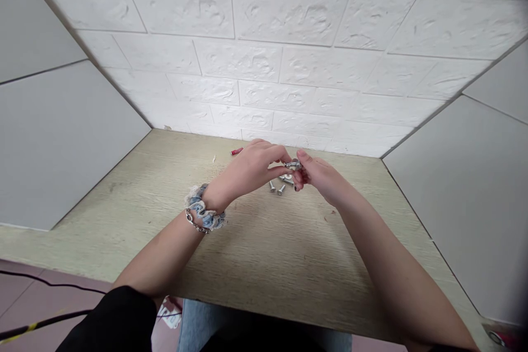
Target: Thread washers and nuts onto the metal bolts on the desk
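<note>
Head camera: we see a small metal fastener (293, 165) held between both hands, over the wooden tabletop (144, 192). Left hand (259, 164) pinches its left end, thumb against fingers; right hand (319, 176) is closed on the other end. Near them lie two loose bolts (281, 190) and more metal pieces (287, 177), partly hidden. We note a red object (236, 151) beyond the left hand, and a blue-and-white scrunchie (208, 215) on that wrist.

A wooden table (256, 264) is supporting bolts (281, 190) beyond its middle; a red object (236, 151) and a pale scrap (214, 159) are lying nearer its rear edge.
</note>
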`<state>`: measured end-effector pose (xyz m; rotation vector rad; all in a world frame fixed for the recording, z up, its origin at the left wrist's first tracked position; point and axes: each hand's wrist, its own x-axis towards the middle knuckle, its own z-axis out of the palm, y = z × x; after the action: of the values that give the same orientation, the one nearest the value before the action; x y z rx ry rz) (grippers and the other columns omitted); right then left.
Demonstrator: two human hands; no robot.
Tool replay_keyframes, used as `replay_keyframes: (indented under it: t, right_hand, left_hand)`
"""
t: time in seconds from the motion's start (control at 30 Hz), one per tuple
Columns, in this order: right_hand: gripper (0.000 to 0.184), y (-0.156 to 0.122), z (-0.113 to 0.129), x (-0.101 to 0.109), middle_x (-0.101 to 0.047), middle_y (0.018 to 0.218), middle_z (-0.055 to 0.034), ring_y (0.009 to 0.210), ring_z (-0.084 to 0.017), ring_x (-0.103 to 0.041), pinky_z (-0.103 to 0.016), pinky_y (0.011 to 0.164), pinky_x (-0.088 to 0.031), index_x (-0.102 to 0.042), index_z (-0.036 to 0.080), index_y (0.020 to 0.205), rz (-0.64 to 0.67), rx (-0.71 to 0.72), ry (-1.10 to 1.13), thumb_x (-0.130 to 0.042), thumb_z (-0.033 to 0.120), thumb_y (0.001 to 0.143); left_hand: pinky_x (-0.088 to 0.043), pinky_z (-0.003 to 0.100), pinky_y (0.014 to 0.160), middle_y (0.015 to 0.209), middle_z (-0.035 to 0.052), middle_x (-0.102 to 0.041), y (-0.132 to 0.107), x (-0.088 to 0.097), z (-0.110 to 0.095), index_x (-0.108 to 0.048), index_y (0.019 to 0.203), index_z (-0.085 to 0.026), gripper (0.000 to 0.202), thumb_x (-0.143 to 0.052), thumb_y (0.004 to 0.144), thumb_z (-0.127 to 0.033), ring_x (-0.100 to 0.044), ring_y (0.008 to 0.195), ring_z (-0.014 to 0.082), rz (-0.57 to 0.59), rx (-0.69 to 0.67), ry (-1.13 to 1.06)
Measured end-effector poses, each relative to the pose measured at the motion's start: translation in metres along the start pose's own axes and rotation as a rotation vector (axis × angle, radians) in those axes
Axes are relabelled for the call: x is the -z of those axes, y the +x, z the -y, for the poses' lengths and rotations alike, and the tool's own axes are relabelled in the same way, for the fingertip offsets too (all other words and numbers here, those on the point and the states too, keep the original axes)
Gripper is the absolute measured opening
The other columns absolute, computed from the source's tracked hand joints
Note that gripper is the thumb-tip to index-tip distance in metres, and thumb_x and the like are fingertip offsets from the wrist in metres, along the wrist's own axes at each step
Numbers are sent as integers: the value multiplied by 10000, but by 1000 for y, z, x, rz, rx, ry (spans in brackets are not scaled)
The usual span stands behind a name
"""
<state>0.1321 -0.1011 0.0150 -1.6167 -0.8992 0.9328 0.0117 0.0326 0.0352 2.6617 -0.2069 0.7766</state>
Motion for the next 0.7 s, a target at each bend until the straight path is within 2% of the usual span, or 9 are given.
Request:
replay_keyframes:
  t: [0.23, 0.5, 0.7]
  right_hand:
    - [469, -2, 1, 1, -481, 583, -6, 557, -129, -461, -303, 613, -396, -483, 181, 648, 4, 32, 4, -354, 591, 836]
    - [333, -10, 7, 3, -529, 790, -25, 680, -133, -509, -307, 674, -415, -509, 189, 848, 24, 77, -91, -356, 483, 874]
    - [204, -11, 8, 3, -497, 752, -9, 705, -139, -505, -319, 690, -412, -455, 206, 934, 30, 124, -132, -355, 378, 891]
  left_hand:
    - [-400, 270, 755, 745, -16, -619, 0, 0, 1, -551, 803, -184, 96, -570, 814, -278, -550, 723, 111, 9, 5, 6]
    - [-403, 274, 754, 745, -15, -618, -1, 0, 2, -562, 817, -186, 103, -568, 814, -289, -549, 723, 114, 7, 27, 17]
    - [-406, 274, 742, 752, -13, -626, 0, -1, 3, -568, 828, -183, 140, -598, 790, -314, -552, 729, 119, 0, 56, 16]
